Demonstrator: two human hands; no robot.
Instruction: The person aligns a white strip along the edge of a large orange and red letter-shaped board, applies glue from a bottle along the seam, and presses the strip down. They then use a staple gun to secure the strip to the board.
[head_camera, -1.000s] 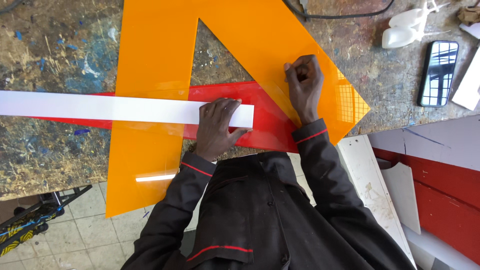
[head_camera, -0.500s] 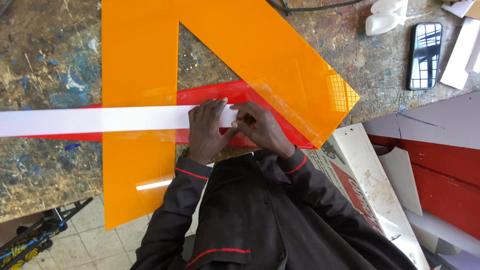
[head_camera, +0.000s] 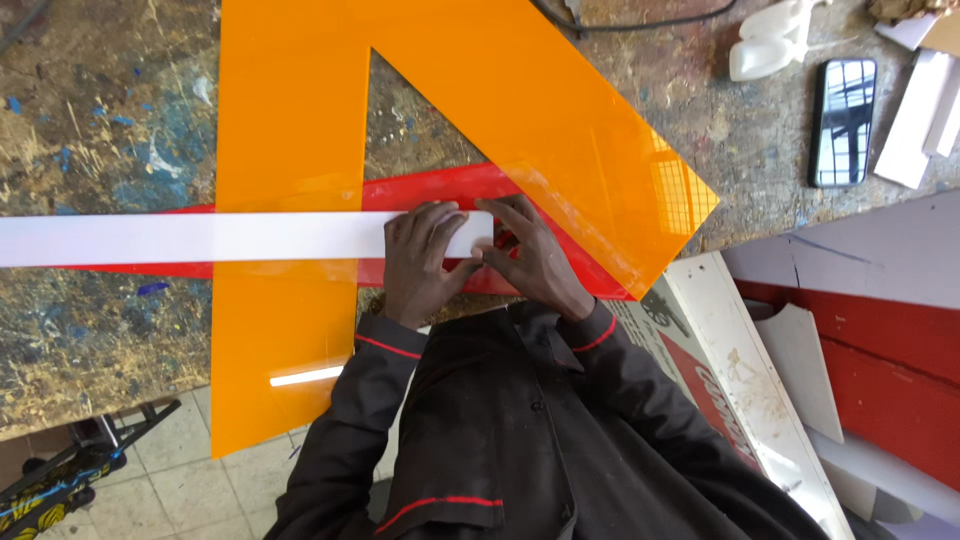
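Note:
A long white strip (head_camera: 200, 238) lies across a large orange acrylic cut-out shape (head_camera: 290, 120) and a red sheet (head_camera: 440, 190) on the workbench. My left hand (head_camera: 420, 262) presses flat on the strip's right end, fingers spread. My right hand (head_camera: 535, 258) sits beside it, its fingertips pinching at that same rounded end of the strip. Both hands touch each other over the red sheet.
A worn, paint-stained workbench (head_camera: 100, 110) carries a black phone (head_camera: 842, 120), a white plastic piece (head_camera: 770, 40), white offcuts (head_camera: 915, 110) and a black cable (head_camera: 640, 20). White and red boards (head_camera: 860, 330) lean at the right. Tiled floor (head_camera: 230, 480) lies below.
My right hand came down from the orange shape's edge to the strip's right end, meeting my left hand. The view shifted slightly.

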